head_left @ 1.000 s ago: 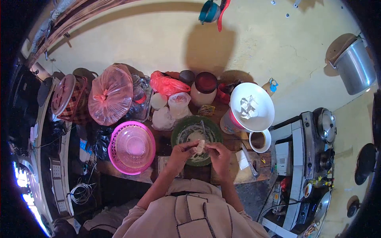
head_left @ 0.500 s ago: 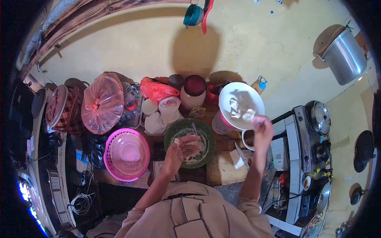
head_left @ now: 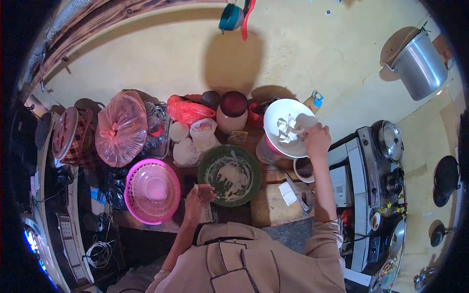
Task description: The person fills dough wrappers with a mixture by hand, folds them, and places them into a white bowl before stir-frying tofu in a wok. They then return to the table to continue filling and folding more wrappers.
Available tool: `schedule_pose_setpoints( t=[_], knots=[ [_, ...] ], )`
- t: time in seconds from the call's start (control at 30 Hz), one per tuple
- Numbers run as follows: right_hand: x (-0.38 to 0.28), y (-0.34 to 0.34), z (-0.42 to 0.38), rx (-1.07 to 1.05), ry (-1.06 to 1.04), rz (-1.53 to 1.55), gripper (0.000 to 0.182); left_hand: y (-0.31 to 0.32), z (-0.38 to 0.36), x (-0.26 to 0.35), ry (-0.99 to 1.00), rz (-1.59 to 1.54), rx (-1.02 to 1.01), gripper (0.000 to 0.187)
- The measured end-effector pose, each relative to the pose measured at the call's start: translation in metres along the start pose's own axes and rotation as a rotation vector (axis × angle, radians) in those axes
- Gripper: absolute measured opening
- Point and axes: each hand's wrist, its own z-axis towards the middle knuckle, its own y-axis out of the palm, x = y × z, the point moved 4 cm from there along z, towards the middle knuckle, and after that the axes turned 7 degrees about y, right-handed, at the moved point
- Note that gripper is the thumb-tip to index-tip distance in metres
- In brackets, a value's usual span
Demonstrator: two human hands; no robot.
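My right hand (head_left: 317, 140) reaches over the right rim of a white bowl (head_left: 303, 110), its fingers closed at the white pieces (head_left: 288, 128) inside; what they pinch is hidden. By the lower left rim of a green basin (head_left: 253, 188) is my left hand (head_left: 199, 195), fingers apart and holding nothing visible. White powdery mixture (head_left: 232, 177) and a spoon (head_left: 235, 157) lie in that basin. White blocks (head_left: 287, 193) rest on a wooden board (head_left: 266, 207), beside a knife (head_left: 296, 189).
At the left sits a pink basket (head_left: 128, 190), with a tied pink bag (head_left: 119, 129) behind it. A dark-filled cup (head_left: 304, 168) stands below the white bowl. The stove (head_left: 366, 146) is at the right, and a large pot (head_left: 421, 66) hangs on the wall.
My left hand has moved left and down, off the basin's middle. My right hand has lowered its fingers into the white bowl. The whole view has shifted slightly.
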Motion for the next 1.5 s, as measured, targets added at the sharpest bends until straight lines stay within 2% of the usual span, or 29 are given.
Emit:
schedule_pose_setpoints(
  t=[0.1,0.17,0.23,0.27,0.3,0.37,0.47,0.57,0.67,0.77,0.87,0.97,1.07,1.17,1.27,1.37,1.5],
  knots=[
    [0.012,-0.056,-0.012,0.125,0.109,0.267,0.009,-0.010,-0.005,-0.003,-0.018,0.014,0.029,0.042],
    [0.030,-0.084,-0.039,0.022,0.168,0.500,0.013,-0.018,-0.006,-0.004,0.011,0.018,0.033,0.040],
    [0.043,-0.066,-0.077,-0.336,0.272,0.724,0.017,-0.023,-0.007,-0.005,0.021,0.019,0.077,0.039],
    [0.043,-0.038,-0.100,-0.422,0.228,0.738,0.018,-0.026,-0.009,-0.005,0.026,0.020,0.101,0.039],
    [0.042,0.003,-0.125,-0.507,0.184,0.749,0.020,-0.029,-0.010,-0.007,0.028,0.031,0.125,0.036],
    [0.036,0.078,-0.178,-0.727,0.305,0.570,0.027,-0.033,-0.008,-0.012,0.031,0.051,0.166,0.032],
    [0.035,0.147,-0.238,-0.265,0.128,0.388,0.038,-0.033,-0.003,-0.018,0.027,0.208,0.177,0.021],
    [0.029,0.152,-0.242,-0.251,0.238,0.429,0.044,-0.028,0.001,-0.019,-0.001,0.323,0.138,0.015],
    [0.021,0.148,-0.227,-0.416,0.095,0.338,0.044,-0.035,0.010,-0.023,0.039,0.696,0.000,0.017],
    [0.025,0.154,-0.214,-0.485,-0.085,0.313,0.044,-0.041,0.012,-0.034,0.118,0.711,-0.107,0.019],
    [0.033,0.164,-0.208,-0.487,-0.200,0.384,0.045,-0.039,0.007,-0.033,0.032,0.590,-0.114,0.020],
    [0.037,0.173,-0.204,-0.518,-0.232,0.430,0.043,-0.055,0.008,-0.050,-0.008,0.612,-0.107,0.021],
    [0.036,0.165,-0.195,-0.404,-0.386,0.322,0.032,-0.050,0.002,-0.045,-0.037,0.533,-0.121,0.020],
    [0.048,0.192,-0.189,-0.523,-0.378,0.437,0.029,-0.046,-0.001,-0.042,-0.001,0.474,-0.093,0.019],
    [0.054,0.204,-0.185,-0.670,-0.170,0.689,0.025,-0.046,0.002,-0.043,-0.004,0.477,-0.128,0.018],
    [0.050,0.206,-0.185,-0.656,-0.315,0.486,0.034,-0.045,0.002,-0.043,-0.042,0.494,-0.090,0.019],
    [0.038,0.167,-0.183,-0.703,-0.393,0.405,0.043,-0.039,0.002,-0.040,-0.033,0.496,-0.103,0.021]
  ],
)
